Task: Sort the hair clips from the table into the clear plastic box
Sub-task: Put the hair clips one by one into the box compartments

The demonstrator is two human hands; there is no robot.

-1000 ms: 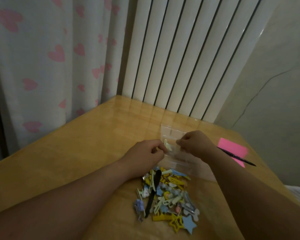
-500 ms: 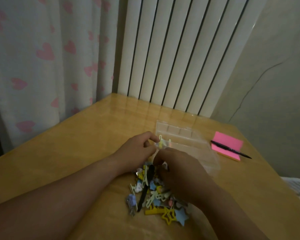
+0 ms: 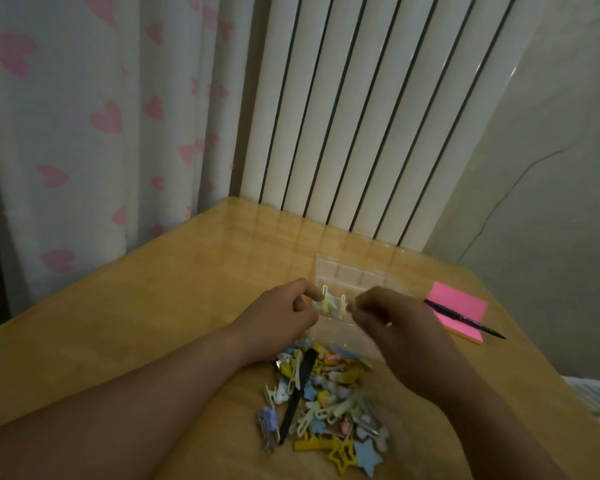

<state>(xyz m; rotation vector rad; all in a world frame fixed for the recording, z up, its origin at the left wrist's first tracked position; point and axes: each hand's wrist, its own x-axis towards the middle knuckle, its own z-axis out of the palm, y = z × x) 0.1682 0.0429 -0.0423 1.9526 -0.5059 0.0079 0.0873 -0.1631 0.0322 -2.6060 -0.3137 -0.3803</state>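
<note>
Here, both hands meet above the near edge of the clear plastic box [image 3: 355, 273], which lies flat on the wooden counter [image 3: 153, 306] with its divided compartments facing up. The left hand [image 3: 284, 317] has its fingers curled, and the grip of its thumb and forefinger closes on a small cluster of pale clips [image 3: 330, 302] held in the air over the box. The right hand [image 3: 395, 327] comes in from the other side with its fingers curled too, its grip pinching the same cluster at the right end. The cluster looks greenish and pinkish, but it is too blurred to tell how many pieces it holds, or which compartment lies under it.

The pile of hair clips [image 3: 326, 393] sits on the counter nearer the person, just below the two wrists and touching the near side of the box. In it a long black clip [image 3: 300, 386] lies roughly lengthwise, and a yellow star clip [image 3: 343, 457] and a blue star clip [image 3: 370, 457] lie side by side at the near edge.

To the right of the box, well apart from the pile, a pink pad of sticky notes [image 3: 461, 306] lies on the counter with a dark pen [image 3: 465, 318] resting across it. Behind the counter stand a white ribbed radiator [image 3: 361, 116] and a curtain [image 3: 84, 116] printed with pink hearts.
</note>
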